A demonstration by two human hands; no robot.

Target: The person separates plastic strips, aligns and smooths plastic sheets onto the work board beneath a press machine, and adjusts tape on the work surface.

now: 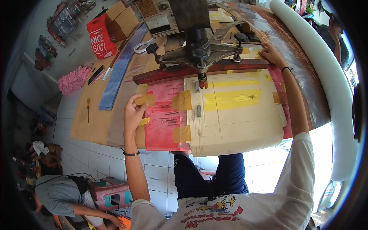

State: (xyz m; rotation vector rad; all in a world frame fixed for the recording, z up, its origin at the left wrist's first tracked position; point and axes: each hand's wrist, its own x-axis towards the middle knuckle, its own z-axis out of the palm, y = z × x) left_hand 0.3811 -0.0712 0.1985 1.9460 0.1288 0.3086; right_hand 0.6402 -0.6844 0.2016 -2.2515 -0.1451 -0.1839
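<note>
My left hand (133,110) is at the left edge of a red plastic sheet (163,132). Its thumb and fingers close on a piece of brown tape (147,100) there. My right hand (273,56) reaches to the far right, by the end of a curved red bar (184,73); its fingers are stretched out and slightly bent. Between my hands lies a cream board (237,134) with drawn lines, yellow strips (232,100) and two small metal pieces. Brown tape joins the board to the red sheet. A dark metal press head (200,51) stands over its far edge.
A blue strip (119,76), a tape roll (141,47), a phone (96,75) and a screwdriver (88,110) lie on the table's left side. A white roll (322,69) runs along the right. Another person (63,195) bends at lower left beside a pink stool (113,193).
</note>
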